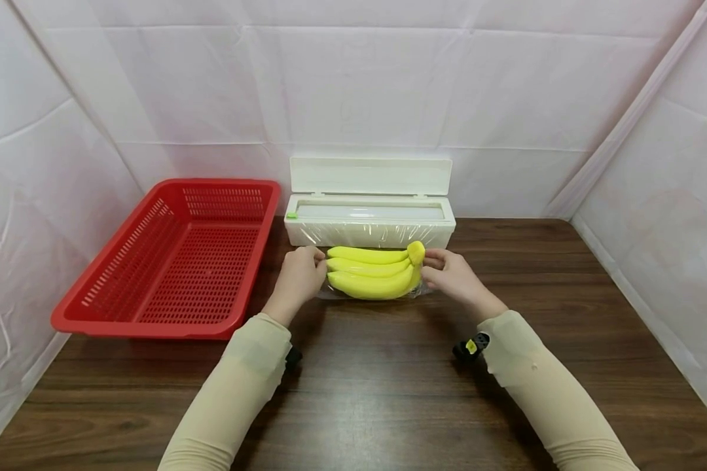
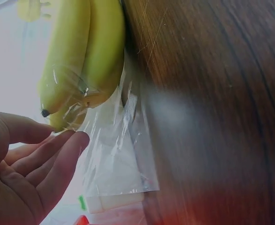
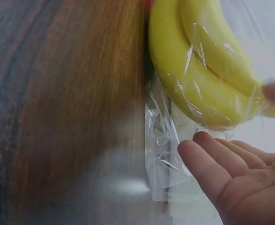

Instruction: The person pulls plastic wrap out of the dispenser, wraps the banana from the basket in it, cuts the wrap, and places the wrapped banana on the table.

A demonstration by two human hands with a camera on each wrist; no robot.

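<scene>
A bunch of yellow bananas (image 1: 368,271) lies on clear plastic wrap (image 3: 158,140), which also covers its ends with shiny creases. At the banana tips, on the left, is my left hand (image 1: 300,269), its thumb and fingertips close together against the wrapped ends. My right hand (image 1: 452,275) is at the stem end. Its fingers (image 3: 212,164) are extended under the wrapped curve, while the thumb reaches the stem. A loose flap of wrap hangs below the bananas in both wrist views.
Directly behind the bananas stands a white wrap dispenser (image 1: 371,234) with its lid raised. Film drapes over its front, and a green slider sits at its left end. A red plastic basket (image 1: 247,294) stands to the left on the dark wooden table (image 1: 359,399). White sheets enclose the back and sides.
</scene>
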